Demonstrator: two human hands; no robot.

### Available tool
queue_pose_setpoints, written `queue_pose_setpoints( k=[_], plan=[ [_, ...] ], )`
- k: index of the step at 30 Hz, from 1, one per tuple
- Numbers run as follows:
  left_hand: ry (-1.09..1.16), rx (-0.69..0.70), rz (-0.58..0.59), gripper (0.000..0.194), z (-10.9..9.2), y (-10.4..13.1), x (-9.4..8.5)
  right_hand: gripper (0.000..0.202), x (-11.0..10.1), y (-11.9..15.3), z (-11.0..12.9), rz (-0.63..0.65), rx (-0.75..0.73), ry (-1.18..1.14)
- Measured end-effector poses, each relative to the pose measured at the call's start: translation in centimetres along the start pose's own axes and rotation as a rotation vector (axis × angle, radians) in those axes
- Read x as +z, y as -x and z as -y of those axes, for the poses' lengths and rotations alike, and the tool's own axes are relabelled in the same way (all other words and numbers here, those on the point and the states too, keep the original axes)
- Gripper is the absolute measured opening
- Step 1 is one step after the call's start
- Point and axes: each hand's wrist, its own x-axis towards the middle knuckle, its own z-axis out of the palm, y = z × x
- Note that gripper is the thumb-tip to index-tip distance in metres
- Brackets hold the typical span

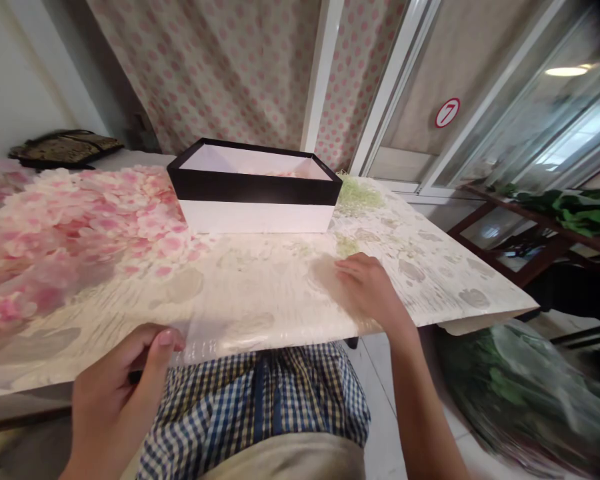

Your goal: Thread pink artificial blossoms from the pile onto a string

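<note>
My left hand (123, 393) is at the near edge of the table, its fingers curled in and the thumb pressed toward the index finger. Whatever it may be gripping is hidden or too small to make out. My right hand (367, 283) rests low over the patterned tablecloth (260, 287), fingers stretched forward and holding nothing visible. Beyond both hands stands a white open box (260, 217) with a black rim; a little pink shows inside it. Left of the box spreads a large heap of pink and white artificial petals (95, 220).
Pale green shredded filler (357, 195) lies right of the box, with a small tuft nearer my right hand. A dark patterned bag (67, 148) sits at the back left. On the floor at right is a plastic bag with greenery (520, 380). Leafy plants (575, 210) stand beyond.
</note>
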Motion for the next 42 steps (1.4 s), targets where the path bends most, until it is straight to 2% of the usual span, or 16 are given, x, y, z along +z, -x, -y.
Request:
queue_pose_setpoints(
  k=[2,3,8,13,16,20,23,25,29,35,38,42],
  plan=[
    [-0.094,-0.046,-0.094,0.018,-0.4,0.1,0.3,0.018,0.8,-0.7,0.3,-0.001,-0.007,0.105],
    [-0.117,-0.067,-0.098,0.022,-0.6,0.0,0.4,0.020,1.2,-1.0,0.4,-0.005,-0.005,0.128],
    [-0.101,-0.085,0.089,0.033,-1.0,-0.9,-0.1,0.018,2.5,-1.0,0.0,-0.035,-0.025,0.177],
    [-0.123,-0.101,0.082,0.035,-1.0,-2.8,-1.0,0.015,2.9,-0.6,-0.5,-0.093,-0.033,0.177],
    [-0.278,-0.072,0.119,0.031,-0.3,-5.5,-1.7,0.016,3.1,-0.3,-0.5,-0.136,-0.025,0.174],
    [-0.640,0.011,0.290,0.035,0.9,-10.8,-1.7,0.019,3.3,-0.3,-0.7,-0.165,-0.027,0.149],
    [-0.663,0.036,0.388,0.043,1.4,-14.4,-0.9,0.021,3.4,-0.6,-0.9,-0.163,-0.031,0.121],
    [-0.644,0.019,0.414,0.046,1.7,-15.7,-0.1,0.021,3.3,-0.7,-1.0,-0.152,-0.040,0.105],
    [-0.603,-0.051,0.385,0.043,2.5,-16.3,0.6,0.014,3.2,-0.7,-0.9,-0.128,-0.064,0.082],
    [-0.466,-0.093,0.295,0.017,3.6,-16.2,-0.2,0.013,3.2,-0.5,-0.6,-0.094,-0.118,0.072],
    [-0.405,-0.095,0.192,0.015,3.5,-16.5,-0.4,0.013,3.2,-0.5,-0.7,-0.084,-0.105,0.084],
    [-0.254,-0.123,0.123,0.016,3.4,-16.5,-0.2,0.013,3.1,-0.6,-0.7,-0.089,-0.100,0.079]
  ],
)
